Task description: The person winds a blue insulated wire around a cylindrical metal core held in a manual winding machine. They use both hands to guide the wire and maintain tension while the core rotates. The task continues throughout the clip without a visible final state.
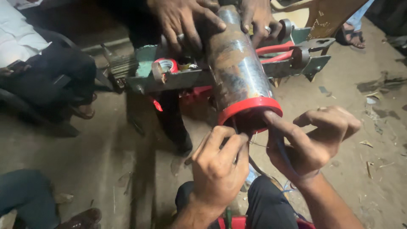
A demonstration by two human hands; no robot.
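Pinching at the open end of a metal cylinder (235, 63), the left hand (218, 167) has its thumb and forefinger closed on thin wires just below the red end cap (250, 109). The right hand (316, 140) presses its forefinger and thumb against the cap's rim — its other fingers curled in — with a thin blue wire (283, 154) running across its palm side. The rusty, silver-patched cylinder lies across a green metal stand (178, 78), its capped end pointing toward the wearer. Another person's two hands (182, 19) grip the cylinder's far end. A roll of red tape (167, 65) sits on the stand — red-handled pliers (275, 50) lie beside the cylinder.
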